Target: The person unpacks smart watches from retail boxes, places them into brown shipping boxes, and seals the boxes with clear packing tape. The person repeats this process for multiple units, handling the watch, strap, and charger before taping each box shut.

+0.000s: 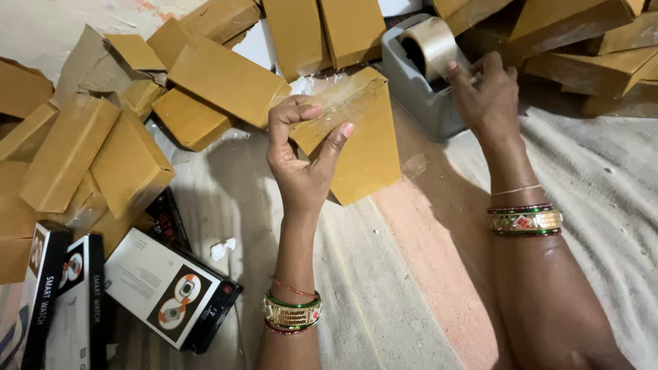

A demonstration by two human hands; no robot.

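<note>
While black-and-white product boxes (171, 291) lie at the cloth's (384, 301) near left corner, my left hand (301, 154) grips a brown cardboard box (360, 147) at its top edge mid-cloth. It looks light and stiff, best pinched by its edges. Beyond, my right hand (486, 92) fingers the tape on a grey dispenser (421, 82).

matt cardboard box (356, 147); glossy tape roll (432, 42)

Pale striped cloth (384, 301) on floor — warm, even light, soft shadows
</note>
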